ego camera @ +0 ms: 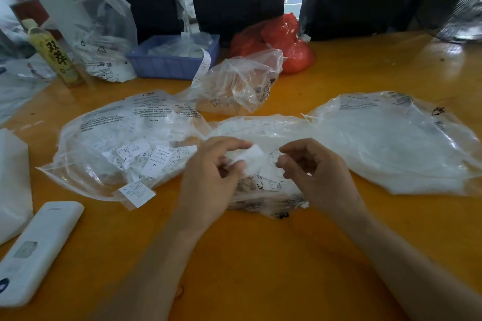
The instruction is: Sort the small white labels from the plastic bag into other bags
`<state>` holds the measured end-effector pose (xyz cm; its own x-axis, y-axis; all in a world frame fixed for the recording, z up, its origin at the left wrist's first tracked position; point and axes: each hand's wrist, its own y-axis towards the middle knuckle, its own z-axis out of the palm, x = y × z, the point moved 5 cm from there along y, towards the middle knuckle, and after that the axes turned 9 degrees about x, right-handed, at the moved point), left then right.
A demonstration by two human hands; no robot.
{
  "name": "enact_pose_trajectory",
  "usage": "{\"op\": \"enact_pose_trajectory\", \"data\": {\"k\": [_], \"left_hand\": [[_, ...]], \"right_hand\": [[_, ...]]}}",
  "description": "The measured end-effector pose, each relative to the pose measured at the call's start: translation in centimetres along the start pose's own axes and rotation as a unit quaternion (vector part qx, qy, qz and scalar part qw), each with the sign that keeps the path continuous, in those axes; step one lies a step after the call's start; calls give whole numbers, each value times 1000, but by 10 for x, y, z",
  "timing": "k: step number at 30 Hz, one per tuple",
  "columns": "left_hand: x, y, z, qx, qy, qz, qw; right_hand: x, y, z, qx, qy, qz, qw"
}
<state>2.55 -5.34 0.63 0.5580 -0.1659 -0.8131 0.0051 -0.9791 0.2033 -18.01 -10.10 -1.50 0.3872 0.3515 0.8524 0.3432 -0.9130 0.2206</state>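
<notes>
A clear plastic bag (260,128) full of small white labels lies in the middle of the orange table (247,255). My left hand (208,177) pinches a small bunch of white labels (250,157) above it. My right hand (318,172) hovers beside them with curled fingers; whether it holds a label I cannot tell. On the left lies a clear bag (109,143) with several labels marked S spilling out, and one label (137,191) lies at its mouth. A large clear bag (391,143) of white labels lies on the right.
A crumpled clear bag (242,83), a red bag (284,41) and a blue tray (174,60) of label strips stand behind. A drink bottle (52,55) and another bag (104,39) are at the back left. A white remote-like device (34,250) lies at the front left.
</notes>
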Motion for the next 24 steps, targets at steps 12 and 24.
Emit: {"op": "enact_pose_trajectory", "data": {"k": [12,24], "left_hand": [[91,1,-103,-31,418,-227,879],[62,-10,-92,-133,443,-147,874]], "right_hand": [[5,-1,4,22,-13,-14,1000],[23,-4,-34,-90,114,-45,988]]}}
